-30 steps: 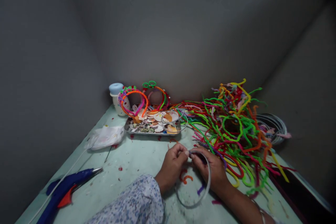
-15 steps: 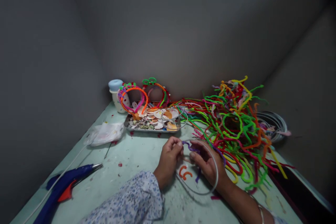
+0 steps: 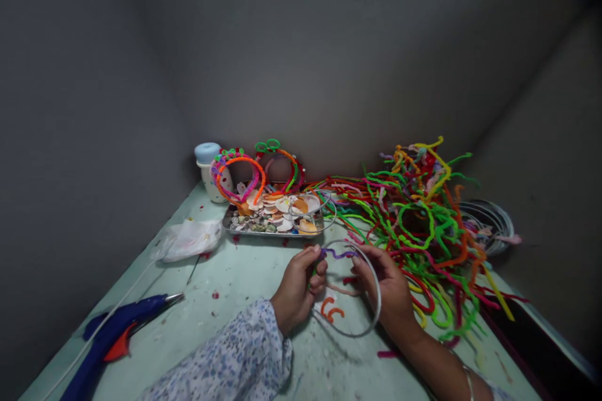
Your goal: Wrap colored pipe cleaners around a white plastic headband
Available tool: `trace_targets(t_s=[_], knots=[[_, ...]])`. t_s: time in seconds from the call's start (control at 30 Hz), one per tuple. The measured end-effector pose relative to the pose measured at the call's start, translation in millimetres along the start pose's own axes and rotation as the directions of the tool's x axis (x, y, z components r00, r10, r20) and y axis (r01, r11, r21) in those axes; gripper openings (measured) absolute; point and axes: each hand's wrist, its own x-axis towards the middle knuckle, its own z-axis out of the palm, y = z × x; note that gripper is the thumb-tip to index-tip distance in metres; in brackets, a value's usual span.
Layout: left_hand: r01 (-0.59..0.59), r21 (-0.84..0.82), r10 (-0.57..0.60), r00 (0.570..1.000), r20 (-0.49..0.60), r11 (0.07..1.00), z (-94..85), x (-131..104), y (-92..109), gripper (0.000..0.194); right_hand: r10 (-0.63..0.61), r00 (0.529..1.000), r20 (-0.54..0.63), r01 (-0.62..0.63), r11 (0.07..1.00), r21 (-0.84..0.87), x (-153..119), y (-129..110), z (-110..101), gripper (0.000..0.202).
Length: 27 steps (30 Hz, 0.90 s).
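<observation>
"Blue glue gun point(image 3: 125, 329), far L: whole?"

"No, handle's cut off at btm. Just 1."

"Next?"

"L hand point(image 3: 301, 288), pinching 1 purple pipe cleaner point(image 3: 336, 255), tip hidden. It's strung across to R hand point(image 3: 390, 288), gripping its other end."

"Grey hoop point(image 3: 379, 297)?"

"1, betw. hands, L side partly hidden. 2 orange bits point(image 3: 335, 310) seen thru it."

"Far R?"

"1 wire coil point(image 3: 505, 225), half-hidden behind pile point(image 3: 444, 238); strands uncountable."

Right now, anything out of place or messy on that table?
Mess, yes: the pipe cleaners at right are badly tangled, ends jutting every way. Orange scraps lie loose on the table, seen through the hoop. No damage visible.
</observation>
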Motion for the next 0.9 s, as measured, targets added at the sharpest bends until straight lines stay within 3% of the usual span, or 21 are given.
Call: trace_targets(t_s=[0.13,0.23,0.33,0.57,0.9], knots=[[-0.019,-0.018,0.019,1.000,-0.007,1.000,-0.1,-1,-2,0.027,-0.201,0.978,-0.058,0.185,0.960,-0.209,5,0,-3,0.022],[-0.068,-0.027,0.067,0.997,-0.028,0.997,-0.8,-1,-2,0.028,-0.411,0.908,-0.074,0.353,0.850,-0.392,6,-5,-7,0.019],[-0.105,-0.036,0.103,0.993,-0.051,0.994,-1.0,0,-2,0.027,-0.508,0.861,-0.014,0.450,0.776,-0.442,1,-8,-9,0.014],[-0.126,0.006,0.126,0.992,0.009,0.992,6.2,-6,0,0.023,-0.435,0.857,0.277,0.510,0.792,-0.334,-10,-3,-4,0.019],[-0.118,0.177,0.106,0.991,0.078,0.977,13.2,-15,-5,0.020,-0.349,0.915,0.204,0.398,0.867,-0.299,-10,-15,1,0.019]])
